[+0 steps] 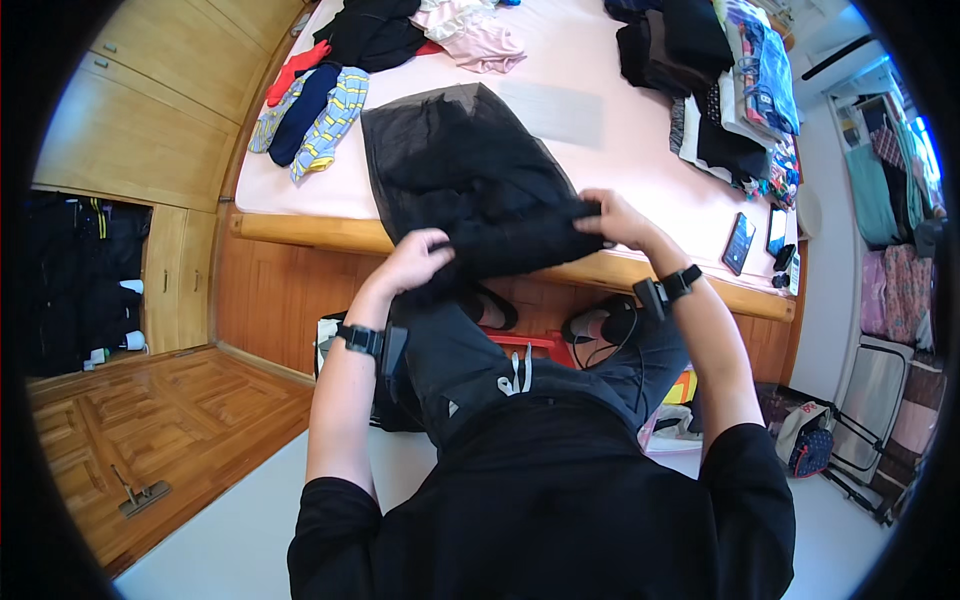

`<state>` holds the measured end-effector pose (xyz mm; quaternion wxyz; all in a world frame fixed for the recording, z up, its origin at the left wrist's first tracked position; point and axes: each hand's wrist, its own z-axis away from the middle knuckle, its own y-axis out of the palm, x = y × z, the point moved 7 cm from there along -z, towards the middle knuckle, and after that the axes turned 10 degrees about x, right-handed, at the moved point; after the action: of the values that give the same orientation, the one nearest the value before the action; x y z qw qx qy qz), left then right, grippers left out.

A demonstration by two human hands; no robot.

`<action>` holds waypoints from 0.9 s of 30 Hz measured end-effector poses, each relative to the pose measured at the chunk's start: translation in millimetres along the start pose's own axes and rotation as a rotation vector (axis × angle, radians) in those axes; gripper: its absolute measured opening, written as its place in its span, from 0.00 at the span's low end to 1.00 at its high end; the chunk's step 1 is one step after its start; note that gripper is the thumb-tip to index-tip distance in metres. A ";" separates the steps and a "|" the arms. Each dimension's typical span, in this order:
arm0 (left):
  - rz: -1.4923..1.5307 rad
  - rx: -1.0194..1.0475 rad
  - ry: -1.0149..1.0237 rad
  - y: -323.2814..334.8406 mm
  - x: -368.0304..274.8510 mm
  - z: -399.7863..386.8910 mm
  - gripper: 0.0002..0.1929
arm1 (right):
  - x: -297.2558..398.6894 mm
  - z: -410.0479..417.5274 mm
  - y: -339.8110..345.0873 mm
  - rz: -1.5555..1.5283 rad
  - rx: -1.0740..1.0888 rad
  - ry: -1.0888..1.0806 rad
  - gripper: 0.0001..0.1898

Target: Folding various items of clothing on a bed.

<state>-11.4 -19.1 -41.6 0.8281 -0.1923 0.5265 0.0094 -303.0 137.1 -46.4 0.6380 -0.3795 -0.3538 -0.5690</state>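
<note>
A black garment with a sheer mesh layer (480, 165) lies spread over the front of the bed, its near edge hanging past the wooden rail. At its near left corner, my left hand (415, 261) grips the dark cloth between thumb and fingers. My right hand (616, 220) pinches the near right corner, just above the rail. The near part of the garment is bunched into thick folds between both hands. Its far end lies flat, and the pink sheet shows faintly through the mesh.
Loose clothes, among them a plaid garment (330, 120), lie at the bed's left. Folded clothes (739, 97) are stacked at the right. Two phones, one of them a dark phone (739, 243), rest near the front right corner. The wooden bed rail (315, 232) runs before my knees.
</note>
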 end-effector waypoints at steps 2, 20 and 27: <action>0.174 -0.305 -0.035 -33.0 27.0 -12.3 0.12 | -8.4 -32.2 -15.3 -0.225 -0.297 -0.169 0.16; 0.753 -0.312 -0.376 -40.5 135.9 -0.2 0.22 | -79.3 -79.4 16.8 -0.021 -0.345 0.202 0.24; -0.745 -0.722 0.149 -23.8 13.5 55.1 0.29 | -58.0 -57.4 29.7 0.295 -0.726 -0.024 0.27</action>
<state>47.7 -25.6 -25.6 0.6164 -0.6400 0.4431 -0.1184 -278.3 114.6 -126.5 0.5331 -0.6338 -0.0787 -0.5549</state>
